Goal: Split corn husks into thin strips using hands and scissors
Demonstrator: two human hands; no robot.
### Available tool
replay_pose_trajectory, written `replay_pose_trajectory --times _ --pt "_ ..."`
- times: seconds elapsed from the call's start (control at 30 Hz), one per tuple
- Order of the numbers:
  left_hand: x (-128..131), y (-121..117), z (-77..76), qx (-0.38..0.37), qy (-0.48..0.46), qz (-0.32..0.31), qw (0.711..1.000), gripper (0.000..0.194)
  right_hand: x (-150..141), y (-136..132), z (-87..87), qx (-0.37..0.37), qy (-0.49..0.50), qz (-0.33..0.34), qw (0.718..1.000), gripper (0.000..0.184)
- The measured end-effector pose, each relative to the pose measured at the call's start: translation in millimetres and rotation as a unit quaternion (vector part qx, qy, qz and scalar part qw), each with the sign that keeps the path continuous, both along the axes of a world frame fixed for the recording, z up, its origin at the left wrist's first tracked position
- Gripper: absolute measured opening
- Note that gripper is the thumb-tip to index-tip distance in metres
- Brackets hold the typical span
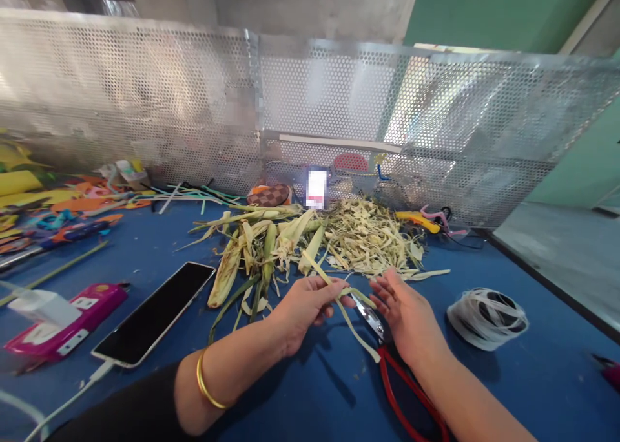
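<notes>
Between the thumb and fingers of my left hand (pixel 317 303) are pale green-yellow corn husk strips (pixel 356 329), crossing at the fingertips. One strip end hangs down toward the table, another points up and left. My right hand (pixel 407 313) is close by on the right, fingers apart and slightly curled; a strip end reaches near its fingertips, and whether they touch is unclear. Under and beside the right hand, red-handled scissors (pixel 387 377) lie on the blue table (pixel 285 410), partly covered by the wrist. Just beyond the hands are whole corn husks (pixel 271 242) and a heap of husk scraps (pixel 371 235).
A roll of whitish string (pixel 487 319) sits at right. To the left are a charging phone (pixel 157 313) and a magenta power strip (pixel 99 306). Behind stand a perforated metal panel (pixel 194 106), a yellow-handled tool (pixel 417 220) and a checkered pouch (pixel 268 195). Coloured scraps (pixel 72 196) spread far left.
</notes>
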State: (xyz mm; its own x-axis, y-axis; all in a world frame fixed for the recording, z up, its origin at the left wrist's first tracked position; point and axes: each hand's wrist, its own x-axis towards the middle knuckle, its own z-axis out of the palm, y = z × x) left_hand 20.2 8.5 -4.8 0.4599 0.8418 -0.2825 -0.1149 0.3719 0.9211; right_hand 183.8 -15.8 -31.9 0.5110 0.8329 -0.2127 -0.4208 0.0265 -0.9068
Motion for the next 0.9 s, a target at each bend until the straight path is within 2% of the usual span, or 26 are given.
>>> replay_pose_trajectory --times 0.1,0.2,0.27,0.3,0.37,0.43,0.5,0.57,0.7,0.83,0.9 --pt "1.8 -0.2 -1.2 -0.01 -0.032 0.016 0.999 0.032 -4.3 -2.3 0.0 -0.02 -0.01 0.031 0.999 0.043" --pt "2.3 -0.1 -0.4 -0.019 -0.054 0.039 0.998 0.028 -3.5 -4.1 3.4 0.019 -0.102 -0.035 0.994 0.042" --pt "2.4 -0.2 -0.4 -0.018 -0.065 0.06 0.996 0.026 -1.4 -5.8 7.5 0.069 -0.22 -0.081 0.97 0.033" --pt "2.6 -0.5 -0.8 -0.014 -0.066 0.066 0.996 0.026 -0.9 -6.7 9.5 0.087 -0.278 -0.071 0.954 0.03" --pt "3.4 -2.4 -2.3 -0.002 -0.061 0.058 0.996 0.028 -2.0 -8.2 12.0 0.085 -0.335 0.015 0.938 0.034" --pt "4.5 -5.8 -3.6 0.006 -0.042 0.028 0.999 0.032 -5.6 -8.7 12.1 0.046 -0.288 0.122 0.949 0.038" --pt "5.5 -9.7 -3.8 0.002 -0.016 -0.008 1.0 0.037 -9.3 -8.3 11.1 0.023 -0.214 0.178 0.96 0.04" --pt "5.8 -12.7 -3.0 -0.007 0.008 -0.036 0.999 0.04 -11.1 -8.1 11.2 0.03 -0.205 0.179 0.962 0.037" --pt "5.6 -13.9 -3.1 0.002 0.037 -0.077 0.996 0.037 -10.8 -8.0 12.9 0.049 -0.284 0.152 0.945 0.031" --pt "7.1 -12.9 -7.6 0.017 0.042 -0.085 0.995 0.03 -9.0 -3.3 6.2 0.04 -0.301 0.13 0.944 0.031" --pt "8.1 -11.6 -7.1 0.015 0.044 -0.075 0.996 0.027 -4.9 -1.8 4.6 0.037 -0.339 0.137 0.93 0.032"
